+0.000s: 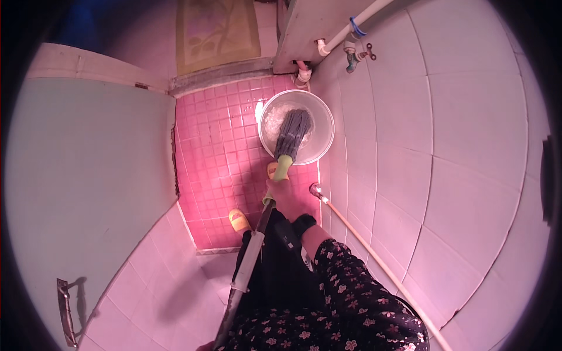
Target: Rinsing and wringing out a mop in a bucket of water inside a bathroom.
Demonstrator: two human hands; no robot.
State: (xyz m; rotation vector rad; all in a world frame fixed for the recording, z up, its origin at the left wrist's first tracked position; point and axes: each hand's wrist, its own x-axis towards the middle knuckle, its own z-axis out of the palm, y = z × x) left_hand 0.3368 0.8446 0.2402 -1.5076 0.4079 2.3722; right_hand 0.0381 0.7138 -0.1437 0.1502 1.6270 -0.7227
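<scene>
My right hand [283, 197] is closed around the green grip of a mop [283, 164], with a dark band on the wrist. The mop's grey strip head [293, 131] hangs inside a round whitish bucket [322, 145] with clear, rippled water [274, 120] in it. From the grip, the long metal-and-white mop handle [250, 256] slants back past my dark trousers to the bottom edge. Only a sliver of my left hand [206, 346] shows there, beside the handle; its fingers are out of view.
Pink floor tiles [206, 145] look wet near the bucket. At right, a wooden pole [369, 250] leans along the tiled wall [395, 114], below a tap [352, 59] and pipe. A raised threshold [219, 74] lies ahead. A pale door [96, 175] with a metal handle [66, 311] stands left.
</scene>
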